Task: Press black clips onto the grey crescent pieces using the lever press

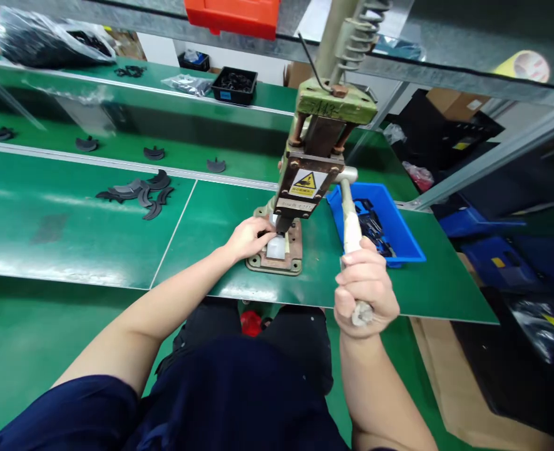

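Observation:
A green hand press (335, 103) stands on the green bench, its ram low over a light block on the base plate (294, 250). My right hand (365, 288) is wrapped round the press lever (350, 219), which has a whitish wrapped grip. At the left of the ram, my left hand (253, 238) has its fingertips pinched close under the tool, by a small dark part. What those fingers hold is mostly hidden. Right behind the lever sits a blue bin (401, 232) with black parts inside.
Black curved parts (140, 191) lie in a pile on the bench at left. Several similar pieces, such as one curved part (216, 165), are spaced along the strip behind. A black tray (234, 86) stands farther back. Overhead runs a shelf with a red bin (233, 15) and tape roll (525, 66).

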The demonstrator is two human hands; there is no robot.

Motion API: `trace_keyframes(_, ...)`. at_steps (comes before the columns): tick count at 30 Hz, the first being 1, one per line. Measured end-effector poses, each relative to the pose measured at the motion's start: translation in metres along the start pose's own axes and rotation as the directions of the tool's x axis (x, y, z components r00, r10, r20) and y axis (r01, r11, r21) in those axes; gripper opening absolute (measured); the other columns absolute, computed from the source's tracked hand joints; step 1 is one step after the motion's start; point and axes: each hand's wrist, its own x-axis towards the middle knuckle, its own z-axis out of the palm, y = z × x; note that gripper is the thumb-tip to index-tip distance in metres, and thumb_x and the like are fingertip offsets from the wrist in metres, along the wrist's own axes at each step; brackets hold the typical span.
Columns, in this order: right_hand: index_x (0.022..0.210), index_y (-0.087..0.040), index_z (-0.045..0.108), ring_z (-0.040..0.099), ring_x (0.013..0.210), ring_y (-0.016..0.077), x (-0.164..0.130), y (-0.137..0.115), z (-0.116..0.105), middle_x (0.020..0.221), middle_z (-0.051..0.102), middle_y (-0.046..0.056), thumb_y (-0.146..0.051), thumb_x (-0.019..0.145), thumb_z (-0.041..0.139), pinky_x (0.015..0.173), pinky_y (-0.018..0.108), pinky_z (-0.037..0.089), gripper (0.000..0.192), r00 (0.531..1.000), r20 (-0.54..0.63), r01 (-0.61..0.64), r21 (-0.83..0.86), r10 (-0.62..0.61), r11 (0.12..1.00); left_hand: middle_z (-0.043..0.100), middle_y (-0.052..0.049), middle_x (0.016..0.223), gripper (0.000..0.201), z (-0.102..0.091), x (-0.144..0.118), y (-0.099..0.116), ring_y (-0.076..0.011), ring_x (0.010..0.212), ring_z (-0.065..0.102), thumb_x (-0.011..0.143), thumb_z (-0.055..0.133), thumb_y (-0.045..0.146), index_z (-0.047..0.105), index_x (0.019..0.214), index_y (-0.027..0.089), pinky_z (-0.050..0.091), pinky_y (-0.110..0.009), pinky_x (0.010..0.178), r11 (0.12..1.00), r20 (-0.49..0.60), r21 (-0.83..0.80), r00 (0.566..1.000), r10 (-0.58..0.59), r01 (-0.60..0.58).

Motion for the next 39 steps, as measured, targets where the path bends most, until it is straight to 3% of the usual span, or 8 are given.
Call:
trace_keyframes(4, 0.084, -0.046, 0.073, 0.070, 0.085, 0.0256, -0.006, 0.006, 0.003, 0.069, 0.066, -0.003, -0.039, 0.088, 0.070, 0.113, 0.067, 0.057, 0.009, 0.998, -0.054, 0.028, 0.004, -0.028, 1.000, 0.082, -0.007, 0.117, 0.018, -0.012, -0.007, -0.005, -0.0249, 0.115, 0.073, 0.101, 0.068, 0.034, 0.080, 0.109, 0.023, 0.053, -0.043, 0.109, 1.000, 0.012, -0.007, 1.000, 0.029, -0.029)
trace_keyframes(8, 0.088, -0.048, 0.077, 0.070, 0.081, 0.0254, -0.005, 0.009, 0.005, 0.068, 0.065, -0.002, -0.038, 0.087, 0.070, 0.112, 0.068, 0.056, 0.011, 0.996, -0.088, 0.031, 0.014, -0.029, 0.999, 0.080, -0.010, 0.119, 0.023, -0.062, -0.020, -0.050, -0.0274, 0.116, 0.071, 0.100, 0.069, 0.038, 0.079, 0.113, 0.022, 0.051, -0.044, 0.109, 0.980, -0.154, 0.142, 0.981, -0.118, 0.140)
trace_keyframes(13, 0.065, -0.034, 0.064, 0.070, 0.075, 0.0244, -0.004, 0.018, 0.011, 0.064, 0.063, -0.003, -0.036, 0.084, 0.072, 0.104, 0.066, 0.058, 0.021, 0.981, -0.162, 0.107, 0.021, -0.102, 0.994, 0.074, -0.020, 0.128, 0.037, -0.164, -0.038, -0.131, -0.0392, 0.125, 0.063, 0.097, 0.069, 0.044, 0.078, 0.120, 0.017, 0.044, -0.051, 0.113, 0.700, -0.476, 0.337, 0.756, -0.451, 0.630)
trace_keyframes(15, 0.060, -0.026, 0.054, 0.069, 0.074, 0.0215, -0.002, 0.023, 0.012, 0.064, 0.063, -0.003, -0.034, 0.084, 0.074, 0.102, 0.063, 0.059, 0.032, 0.971, -0.170, 0.178, 0.040, -0.169, 0.983, 0.072, -0.021, 0.136, 0.044, -0.195, -0.040, -0.154, -0.0430, 0.134, 0.057, 0.100, 0.061, 0.049, 0.077, 0.127, 0.018, 0.042, -0.055, 0.114, 0.536, -0.490, 0.433, 0.688, -0.535, 0.725)
trace_keyframes(18, 0.061, -0.023, 0.053, 0.070, 0.077, 0.0194, 0.000, 0.025, 0.012, 0.066, 0.065, -0.004, -0.032, 0.085, 0.074, 0.102, 0.060, 0.059, 0.033, 0.965, -0.161, 0.217, 0.053, -0.206, 0.975, 0.072, -0.022, 0.138, 0.047, -0.217, -0.036, -0.172, -0.0462, 0.138, 0.052, 0.101, 0.056, 0.051, 0.077, 0.129, 0.019, 0.042, -0.059, 0.113, 0.390, -0.412, 0.577, 0.668, -0.620, 0.718)
trace_keyframes(28, 0.063, -0.023, 0.055, 0.071, 0.082, 0.0181, 0.000, 0.017, 0.009, 0.069, 0.065, -0.004, -0.031, 0.087, 0.074, 0.107, 0.059, 0.058, 0.031, 0.979, -0.114, 0.175, 0.036, -0.170, 0.984, 0.070, -0.018, 0.133, 0.038, -0.178, -0.016, -0.159, -0.0364, 0.123, 0.067, 0.095, 0.070, 0.050, 0.072, 0.120, 0.022, 0.051, -0.044, 0.105, 0.467, -0.177, 0.615, 0.688, -0.703, 0.636)
trace_keyframes(34, 0.067, -0.024, 0.058, 0.072, 0.085, 0.0173, -0.001, 0.017, 0.008, 0.071, 0.067, -0.005, -0.033, 0.088, 0.074, 0.110, 0.058, 0.058, 0.029, 0.984, -0.095, 0.158, 0.039, -0.154, 0.987, 0.074, -0.012, 0.122, 0.062, -0.157, -0.010, -0.147, -0.0269, 0.107, 0.072, 0.079, 0.090, 0.052, 0.061, 0.123, 0.020, 0.051, -0.032, 0.084, 0.536, -0.104, 0.424, 0.628, -0.771, 0.730)
trace_keyframes(39, 0.068, -0.027, 0.060, 0.073, 0.087, 0.0179, -0.002, 0.015, 0.006, 0.072, 0.067, -0.006, -0.033, 0.087, 0.073, 0.112, 0.060, 0.057, 0.024, 0.990, -0.063, 0.126, 0.026, -0.124, 0.992, 0.073, -0.004, 0.087, 0.032, -0.144, -0.011, -0.129, -0.0207, 0.077, 0.068, 0.086, 0.085, 0.046, 0.067, 0.095, 0.021, 0.043, -0.030, 0.066, 0.646, 0.040, 0.307, 0.669, -0.743, 0.699)
